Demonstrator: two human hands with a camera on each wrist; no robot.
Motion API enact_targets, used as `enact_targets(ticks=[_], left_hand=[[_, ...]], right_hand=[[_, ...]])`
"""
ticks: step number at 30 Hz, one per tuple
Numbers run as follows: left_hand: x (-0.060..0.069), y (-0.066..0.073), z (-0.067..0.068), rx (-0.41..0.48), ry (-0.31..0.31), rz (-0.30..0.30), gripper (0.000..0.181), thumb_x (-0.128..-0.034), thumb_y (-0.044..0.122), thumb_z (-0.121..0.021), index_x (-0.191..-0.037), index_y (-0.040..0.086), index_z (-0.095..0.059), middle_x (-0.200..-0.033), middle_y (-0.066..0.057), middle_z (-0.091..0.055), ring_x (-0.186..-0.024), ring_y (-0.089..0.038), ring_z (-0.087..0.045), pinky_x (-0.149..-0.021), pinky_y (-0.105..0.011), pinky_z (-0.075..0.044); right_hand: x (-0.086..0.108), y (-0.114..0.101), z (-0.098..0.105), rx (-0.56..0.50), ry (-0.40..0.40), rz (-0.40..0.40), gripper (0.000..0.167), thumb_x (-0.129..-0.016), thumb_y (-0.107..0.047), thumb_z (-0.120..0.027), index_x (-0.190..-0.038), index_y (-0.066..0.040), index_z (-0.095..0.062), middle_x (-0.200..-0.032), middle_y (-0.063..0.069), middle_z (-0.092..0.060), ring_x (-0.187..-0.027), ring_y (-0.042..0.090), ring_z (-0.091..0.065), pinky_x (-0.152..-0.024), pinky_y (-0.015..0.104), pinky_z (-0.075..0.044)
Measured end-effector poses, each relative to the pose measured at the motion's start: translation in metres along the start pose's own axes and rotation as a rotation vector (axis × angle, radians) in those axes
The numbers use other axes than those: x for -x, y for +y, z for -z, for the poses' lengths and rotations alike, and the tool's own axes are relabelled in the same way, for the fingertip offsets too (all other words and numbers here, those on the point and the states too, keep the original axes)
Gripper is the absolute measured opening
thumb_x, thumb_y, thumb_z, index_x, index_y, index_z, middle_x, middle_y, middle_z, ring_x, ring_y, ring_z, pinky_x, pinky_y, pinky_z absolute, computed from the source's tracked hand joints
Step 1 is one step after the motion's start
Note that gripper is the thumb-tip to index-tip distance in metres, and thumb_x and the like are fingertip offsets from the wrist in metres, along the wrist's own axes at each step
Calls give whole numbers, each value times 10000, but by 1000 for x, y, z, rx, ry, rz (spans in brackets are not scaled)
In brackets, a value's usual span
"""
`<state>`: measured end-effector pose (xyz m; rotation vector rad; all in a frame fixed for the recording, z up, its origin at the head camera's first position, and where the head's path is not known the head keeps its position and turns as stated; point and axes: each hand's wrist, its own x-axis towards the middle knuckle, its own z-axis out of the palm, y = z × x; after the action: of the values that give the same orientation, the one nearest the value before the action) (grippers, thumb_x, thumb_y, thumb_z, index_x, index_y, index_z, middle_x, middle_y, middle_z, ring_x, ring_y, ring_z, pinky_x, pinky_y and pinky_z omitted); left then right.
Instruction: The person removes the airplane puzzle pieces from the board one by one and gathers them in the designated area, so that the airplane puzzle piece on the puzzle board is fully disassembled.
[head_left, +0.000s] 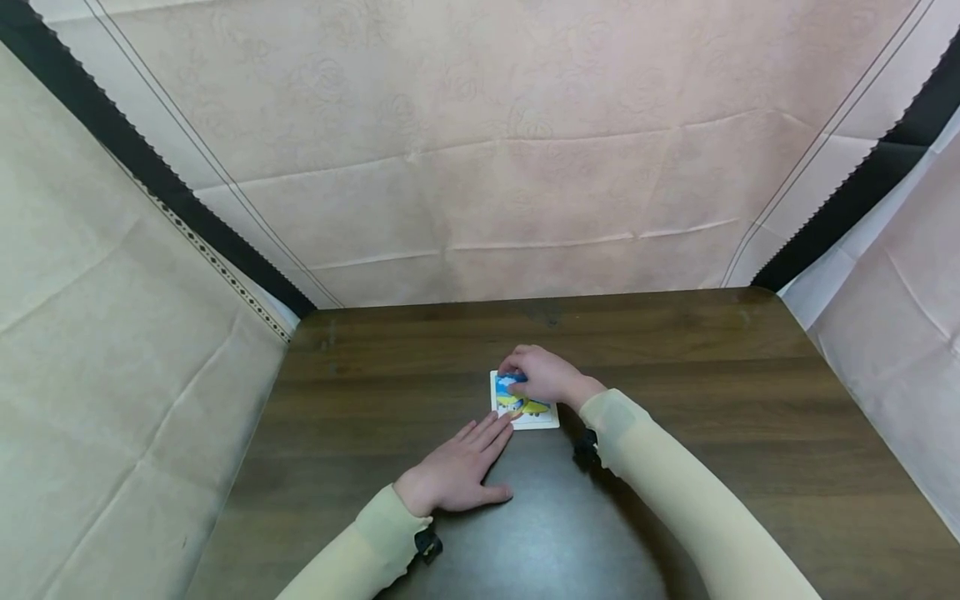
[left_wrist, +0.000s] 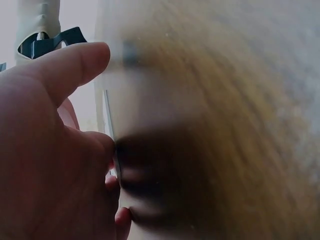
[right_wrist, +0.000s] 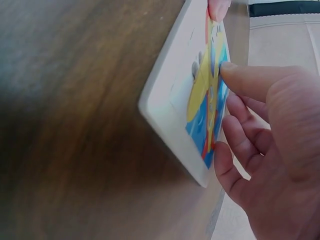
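Note:
A small flat picture puzzle (head_left: 537,418) with a white border lies on the brown table. Its picture is blue and yellow with red, and thin lines like piece edges cross it in the right wrist view. My left hand (head_left: 461,471) lies with its fingers extended, fingertips touching the puzzle's near left edge. Over the far side bends my right hand (head_left: 549,377), thumb on the picture and the other fingers curled at the edge. Whether a loose piece sits under that thumb is hidden. The left wrist view shows mostly my palm and thumb (left_wrist: 82,62).
The wood-grained table (head_left: 390,350) reaches back to a pale fabric wall (head_left: 525,183). Similar fabric panels stand at the left (head_left: 135,375) and right (head_left: 907,333), with black bands (head_left: 150,158) at the corners. Dark wrist devices (head_left: 428,543) sit at both cuffs.

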<state>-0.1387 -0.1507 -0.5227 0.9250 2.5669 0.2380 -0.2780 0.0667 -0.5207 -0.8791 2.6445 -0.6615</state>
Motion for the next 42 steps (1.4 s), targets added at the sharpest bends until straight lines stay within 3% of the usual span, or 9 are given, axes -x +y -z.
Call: enact_targets(ticks=[5, 8, 14, 22, 29, 37, 42], left_hand=[[0, 0, 1, -13, 8, -6, 933, -1046, 674, -515, -1726, 131, -180, -1803, 10, -17, -1648, -207, -33, -1302, -444, -161], [-1, -1, 3, -18, 36, -16, 892, -1054, 646, -529, -1715, 121, -241, -1800, -15, -93, -1644, -221, -106, -1288, -457, -221], [-8, 0, 10, -9, 95, 4, 804, -1055, 616, -558, -1663, 115, -394, -1776, -50, -214, -1608, -229, -254, -1247, -477, -320], [-17, 3, 4, -6, 118, 55, 782, -1058, 625, -544, -1622, 94, -434, -1778, -119, -180, -1635, -297, -159, -1264, -486, -283], [-19, 4, 1, -20, 167, 40, 774, -1061, 604, -559, -1602, 61, -453, -1763, -174, -201, -1627, -336, -181, -1260, -499, -290], [-20, 6, -1, -32, 174, 52, 802, -1057, 613, -560, -1622, 58, -432, -1767, -168, -194, -1624, -341, -192, -1260, -504, -288], [-23, 4, -6, -45, 182, 56, 809, -1048, 632, -563, -1610, 64, -442, -1772, -160, -178, -1623, -346, -193, -1257, -506, -293]], right_hand=[[-3, -3, 1, 29, -22, -29, 282, -1006, -270, -779, -1277, -196, -750, -1341, 27, -651, -1229, 229, -607, -1102, 477, -499], [-3, -4, 2, 22, -33, -27, 229, -1014, -242, -768, -1237, -192, -756, -1337, 34, -647, -1216, 235, -604, -1099, 480, -500], [-4, -4, 2, -20, -30, -17, 320, -1015, -211, -769, -1324, -148, -721, -1305, 37, -673, -1188, 216, -648, -1083, 452, -516], [-5, 3, 2, -29, -26, -15, 281, -1032, -173, -742, -1311, -137, -734, -1252, 23, -699, -1146, 189, -660, -1063, 424, -531], [-5, 5, 3, -35, -18, 15, 236, -1033, -166, -740, -1266, -131, -756, -1204, 26, -697, -1107, 195, -664, -1033, 426, -547], [-7, -6, 5, 29, 13, 25, 188, -1047, -154, -720, -1209, -111, -805, -1191, 58, -735, -1092, 214, -682, -1024, 416, -558], [-8, -17, 4, 134, 28, 9, 179, -1042, -161, -728, -1177, -93, -824, -1170, 76, -756, -1091, 239, -696, -1016, 424, -566]])
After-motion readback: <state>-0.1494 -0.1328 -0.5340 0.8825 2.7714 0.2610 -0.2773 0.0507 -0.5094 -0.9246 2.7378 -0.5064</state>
